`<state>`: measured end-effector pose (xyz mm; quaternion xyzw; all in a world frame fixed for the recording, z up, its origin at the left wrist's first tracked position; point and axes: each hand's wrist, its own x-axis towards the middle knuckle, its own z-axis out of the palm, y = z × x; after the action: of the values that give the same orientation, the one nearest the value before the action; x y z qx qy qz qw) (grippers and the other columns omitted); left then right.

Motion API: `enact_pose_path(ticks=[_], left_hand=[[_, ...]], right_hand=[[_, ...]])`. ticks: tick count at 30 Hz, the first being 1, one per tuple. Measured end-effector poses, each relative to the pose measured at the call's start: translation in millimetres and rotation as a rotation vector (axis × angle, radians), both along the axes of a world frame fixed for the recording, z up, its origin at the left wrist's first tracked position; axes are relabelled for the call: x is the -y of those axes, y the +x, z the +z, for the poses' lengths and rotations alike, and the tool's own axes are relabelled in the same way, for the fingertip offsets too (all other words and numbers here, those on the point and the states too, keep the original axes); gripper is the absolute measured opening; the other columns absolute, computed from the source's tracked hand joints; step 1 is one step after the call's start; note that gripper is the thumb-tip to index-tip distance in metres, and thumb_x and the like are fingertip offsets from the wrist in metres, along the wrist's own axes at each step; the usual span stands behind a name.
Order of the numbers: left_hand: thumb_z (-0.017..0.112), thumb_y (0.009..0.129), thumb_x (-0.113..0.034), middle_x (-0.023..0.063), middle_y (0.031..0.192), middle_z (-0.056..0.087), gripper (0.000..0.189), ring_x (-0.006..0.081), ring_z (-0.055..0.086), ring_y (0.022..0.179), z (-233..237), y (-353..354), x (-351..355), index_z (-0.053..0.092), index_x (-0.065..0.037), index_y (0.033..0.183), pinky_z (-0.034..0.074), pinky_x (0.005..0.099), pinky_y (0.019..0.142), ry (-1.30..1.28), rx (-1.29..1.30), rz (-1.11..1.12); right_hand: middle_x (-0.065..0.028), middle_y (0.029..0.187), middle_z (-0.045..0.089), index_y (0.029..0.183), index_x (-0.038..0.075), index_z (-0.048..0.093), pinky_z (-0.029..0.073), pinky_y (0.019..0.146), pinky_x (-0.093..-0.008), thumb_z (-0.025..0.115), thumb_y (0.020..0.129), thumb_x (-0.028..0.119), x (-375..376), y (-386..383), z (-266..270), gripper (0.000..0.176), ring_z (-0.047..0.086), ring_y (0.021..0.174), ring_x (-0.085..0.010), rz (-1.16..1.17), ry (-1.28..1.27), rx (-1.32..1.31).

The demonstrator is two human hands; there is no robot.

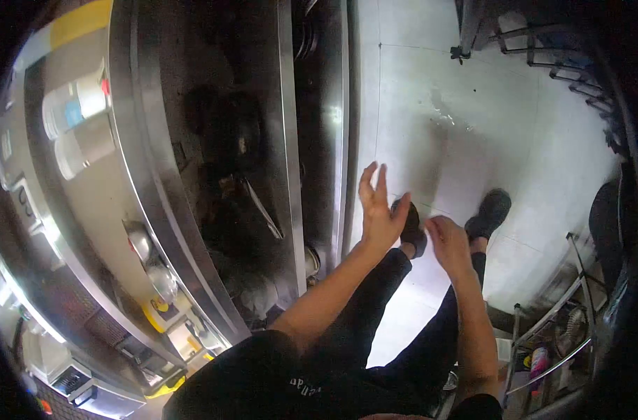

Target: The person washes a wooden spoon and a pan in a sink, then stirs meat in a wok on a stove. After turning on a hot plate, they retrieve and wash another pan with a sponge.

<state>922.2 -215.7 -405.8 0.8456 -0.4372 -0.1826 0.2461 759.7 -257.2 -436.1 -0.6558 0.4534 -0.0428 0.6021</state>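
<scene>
My left hand (383,217) is raised over the floor beside the metal shelving, its fingers apart and nothing in it. To its right my right hand (448,241) hangs in the air with its fingers bent inward; whether anything small lies between them cannot be made out. The two hands are apart. Below them are my black shoes, one (411,227) partly behind my left hand and the other (488,213) right of my right hand, on the pale tiled floor (445,168).
A steel counter (147,140) with dark lower shelves (228,140) runs along the left, bearing containers (74,108). At the lower right is a metal rack (553,336) holding a pink bottle (539,360). A dark folding frame (543,52) stands at the upper right.
</scene>
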Motion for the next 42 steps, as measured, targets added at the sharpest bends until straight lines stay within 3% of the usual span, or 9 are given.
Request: enact_pose_path(ticks=[8, 13, 15, 17, 24, 28, 34, 35, 42], left_hand=[[0.046, 0.090, -0.032, 0.0307, 0.135, 0.022, 0.068, 0.0435, 0.025, 0.125, -5.4, 144.3, -116.8, 0.014, 0.004, 0.138, 0.023, 0.0501, 0.102, 0.304, 0.824, 0.247], [0.038, 0.091, -0.045, 0.0324, 0.125, 0.041, 0.070, 0.0459, 0.039, 0.118, -28.1, 258.5, -219.4, 0.028, 0.013, 0.129, 0.034, 0.0472, 0.098, 0.722, 0.266, 0.971], [0.043, 0.088, -0.049, 0.0318, 0.118, 0.048, 0.070, 0.0441, 0.046, 0.112, -117.3, 332.2, -359.0, 0.039, 0.011, 0.123, 0.040, 0.0444, 0.093, 0.770, 0.571, 0.550], [0.048, 0.085, -0.051, 0.0343, 0.115, 0.049, 0.067, 0.0435, 0.048, 0.110, -20.4, 227.5, -210.4, 0.047, 0.010, 0.114, 0.042, 0.0435, 0.089, 0.676, 0.303, 0.778], [0.058, 0.085, -0.032, 0.0258, 0.077, 0.057, 0.041, 0.0427, 0.056, 0.075, -10.5, 146.6, -132.7, 0.048, 0.008, 0.090, 0.043, 0.0425, 0.070, 0.102, 0.362, 0.921], [0.061, 0.084, -0.035, 0.0198, 0.077, 0.055, 0.045, 0.0305, 0.053, 0.071, 7.0, 162.6, -139.0, 0.046, 0.007, 0.090, 0.042, 0.0392, 0.070, 0.127, 0.305, 0.897], [0.061, 0.085, -0.031, 0.0182, 0.100, 0.058, 0.049, 0.0262, 0.052, 0.086, -5.9, 250.9, -154.4, 0.047, 0.010, 0.108, 0.040, 0.0374, 0.081, -0.180, 0.406, 0.856], [0.057, 0.086, -0.036, 0.0299, 0.119, 0.049, 0.062, 0.0388, 0.049, 0.112, 2.7, 263.8, -146.4, 0.041, 0.014, 0.119, 0.036, 0.0398, 0.096, -0.079, 0.305, 0.870], [0.054, 0.088, -0.036, 0.0219, 0.120, 0.051, 0.054, 0.0331, 0.052, 0.106, 8.5, 328.4, -117.2, 0.045, 0.006, 0.120, 0.039, 0.0425, 0.091, 0.227, 0.207, 1.026]], right_hand=[[-0.0185, 0.076, 0.059, 0.087, 0.001, 0.055, 0.045, 0.062, -0.0434, 0.051, 0.087, 0.015, -29.0, -176.3, -58.3, 0.014, 0.057, 0.072, -0.0384, -0.058, -0.098, -0.336], [-0.0202, 0.079, 0.059, 0.086, 0.001, 0.057, 0.045, 0.064, -0.0426, 0.048, 0.088, 0.016, -65.5, -240.3, -81.4, 0.017, 0.058, 0.074, -0.0384, 0.102, 0.007, -0.416], [-0.0204, 0.081, 0.060, 0.087, 0.001, 0.058, 0.046, 0.064, -0.0429, 0.049, 0.089, 0.017, -70.4, -247.5, -78.2, 0.019, 0.059, 0.074, -0.0372, 0.131, 0.050, -0.398], [-0.0202, 0.084, 0.062, 0.091, 0.001, 0.059, 0.047, 0.066, -0.0404, 0.048, 0.089, 0.019, -74.0, -251.7, -78.4, 0.021, 0.061, 0.077, -0.0349, 0.179, 0.165, -0.447], [-0.0165, 0.080, 0.062, 0.098, 0.000, 0.058, 0.047, 0.065, -0.0356, 0.045, 0.092, 0.020, -62.6, -253.2, -72.5, 0.024, 0.060, 0.071, -0.0277, 0.120, 0.349, -0.435], [-0.0080, 0.070, 0.058, 0.100, 0.001, 0.057, 0.043, 0.053, -0.0280, 0.043, 0.092, 0.027, -54.3, -270.8, -73.8, 0.030, 0.051, 0.056, -0.0133, 0.130, 0.275, -0.427], [-0.0136, 0.076, 0.059, 0.097, 0.003, 0.058, 0.045, 0.061, -0.0381, 0.042, 0.093, 0.029, -69.0, -290.3, -84.9, 0.031, 0.057, 0.065, -0.0266, 0.223, 0.214, -0.594], [-0.0176, 0.080, 0.062, 0.097, 0.003, 0.058, 0.046, 0.066, -0.0416, 0.044, 0.092, 0.029, -69.0, -289.4, -79.9, 0.030, 0.061, 0.070, -0.0329, 0.220, 0.290, -0.631], [-0.0204, 0.084, 0.060, 0.094, 0.003, 0.058, 0.045, 0.067, -0.0450, 0.047, 0.091, 0.023, -92.4, -291.7, -87.4, 0.024, 0.059, 0.074, -0.0386, 0.171, 0.148, -0.600]])
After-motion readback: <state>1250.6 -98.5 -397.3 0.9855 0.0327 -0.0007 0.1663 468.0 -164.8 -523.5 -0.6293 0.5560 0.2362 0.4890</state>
